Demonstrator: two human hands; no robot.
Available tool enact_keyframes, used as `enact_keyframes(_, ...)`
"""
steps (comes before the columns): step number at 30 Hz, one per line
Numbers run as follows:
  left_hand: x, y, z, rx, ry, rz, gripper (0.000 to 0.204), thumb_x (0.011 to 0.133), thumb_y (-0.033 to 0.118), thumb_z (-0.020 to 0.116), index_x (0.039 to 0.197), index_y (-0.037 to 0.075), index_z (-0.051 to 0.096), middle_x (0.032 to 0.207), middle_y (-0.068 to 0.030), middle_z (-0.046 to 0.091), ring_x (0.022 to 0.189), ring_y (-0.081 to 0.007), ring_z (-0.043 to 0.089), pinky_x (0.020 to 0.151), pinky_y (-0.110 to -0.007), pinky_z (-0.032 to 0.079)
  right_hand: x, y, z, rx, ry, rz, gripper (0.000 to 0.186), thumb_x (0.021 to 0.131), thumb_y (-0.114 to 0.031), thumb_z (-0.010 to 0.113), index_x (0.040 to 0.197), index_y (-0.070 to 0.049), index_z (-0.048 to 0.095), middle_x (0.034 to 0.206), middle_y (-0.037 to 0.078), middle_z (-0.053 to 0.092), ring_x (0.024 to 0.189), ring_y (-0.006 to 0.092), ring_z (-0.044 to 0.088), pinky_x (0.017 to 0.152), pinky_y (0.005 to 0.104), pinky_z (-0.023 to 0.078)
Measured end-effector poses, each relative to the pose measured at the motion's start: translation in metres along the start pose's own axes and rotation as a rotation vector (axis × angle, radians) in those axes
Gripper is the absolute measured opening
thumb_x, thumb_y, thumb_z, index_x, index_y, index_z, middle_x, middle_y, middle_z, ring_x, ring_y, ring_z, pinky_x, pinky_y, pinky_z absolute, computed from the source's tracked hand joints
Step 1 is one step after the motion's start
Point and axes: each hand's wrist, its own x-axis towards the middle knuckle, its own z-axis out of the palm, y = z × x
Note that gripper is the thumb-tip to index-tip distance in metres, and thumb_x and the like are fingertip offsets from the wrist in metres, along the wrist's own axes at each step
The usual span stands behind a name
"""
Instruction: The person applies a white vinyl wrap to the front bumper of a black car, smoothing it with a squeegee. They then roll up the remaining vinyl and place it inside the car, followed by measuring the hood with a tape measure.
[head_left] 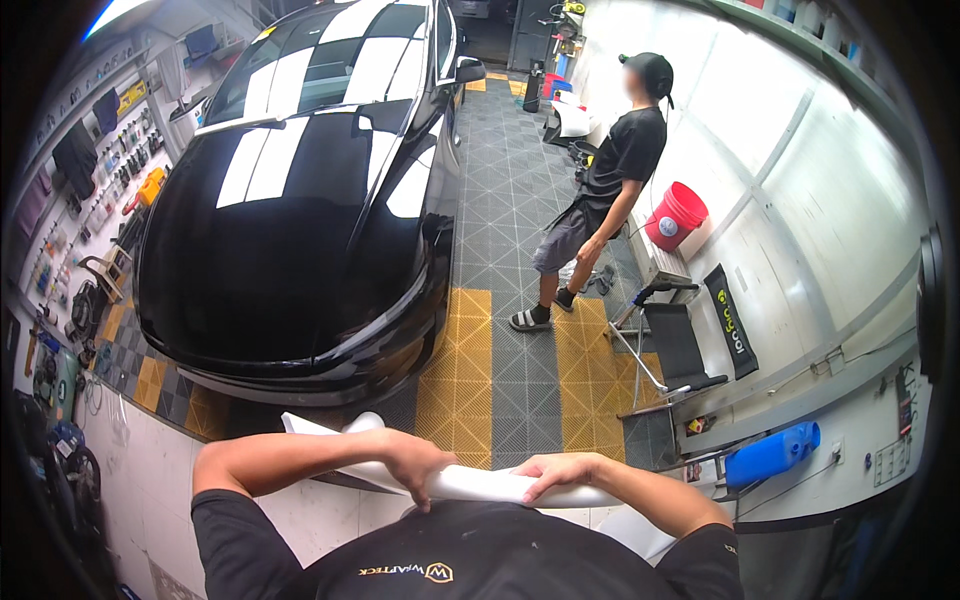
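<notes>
Close against my chest I hold a white roll of sheet material (480,483) lying crosswise. My left hand (418,462) wraps over it with the fingers curled down behind. My right hand (558,472) grips it a short way to the right, its thumb laid along the roll. A loose white end of the sheet (305,425) sticks out past my left forearm. Ahead stands a glossy black car (250,270), its front toward me, with white panels of light reflected on its hood and windshield.
A person (625,170) in dark clothes and a cap stands right of the car. Along the right wall are a red bucket (676,215), a folding chair (680,340) and a blue jug (772,456). Shelves of tools (110,150) line the left wall. Grey and yellow tiles (455,400) cover the floor.
</notes>
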Motion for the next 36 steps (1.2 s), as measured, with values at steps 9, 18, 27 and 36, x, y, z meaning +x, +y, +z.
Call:
enact_keyframes(9,-0.011,0.022,-0.007,-0.232,0.034,0.085,0.087,0.081,0.037,0.080,0.144,-0.002,0.034,0.113,-0.0254,0.066,0.110,-0.0363,0.065,0.095,-0.041,0.050,-0.009,0.019,-0.019,-0.333,0.033,-0.166,0.066,0.086,-0.037,0.076,0.137,-0.001,0.055,0.120,0.013,0.066,0.112,0.0216,0.062,0.095,0.0359,0.050)
enact_keyframes(18,0.003,0.020,-0.007,-0.637,-0.102,0.050,0.080,0.077,0.024,0.080,0.143,-0.001,0.042,0.123,-0.0147,0.061,0.113,-0.0253,0.059,0.098,-0.039,0.049,-0.010,0.038,-0.015,-0.661,0.260,-0.144,0.075,0.080,-0.046,0.081,0.139,-0.010,0.052,0.113,0.016,0.070,0.109,0.0331,0.067,0.095,0.0396,0.052)
enact_keyframes(27,0.019,0.030,0.020,-0.233,0.094,-0.069,0.078,0.074,0.020,0.079,0.141,0.002,0.044,0.119,-0.0203,0.065,0.114,-0.0304,0.062,0.095,-0.042,0.050,0.003,0.051,-0.022,-0.519,0.095,-0.066,0.072,0.083,-0.040,0.079,0.140,-0.004,0.054,0.122,0.015,0.067,0.113,0.0268,0.064,0.098,0.0384,0.050)
enact_keyframes(36,0.024,0.036,0.033,-0.148,0.203,-0.274,0.073,0.075,0.021,0.080,0.140,0.002,0.051,0.123,-0.0154,0.065,0.115,-0.0249,0.061,0.099,-0.038,0.048,0.011,0.058,-0.038,-0.034,-0.161,-0.135,0.089,0.079,-0.031,0.080,0.153,-0.001,0.039,0.128,0.013,0.066,0.120,0.0244,0.060,0.107,0.0363,0.043)
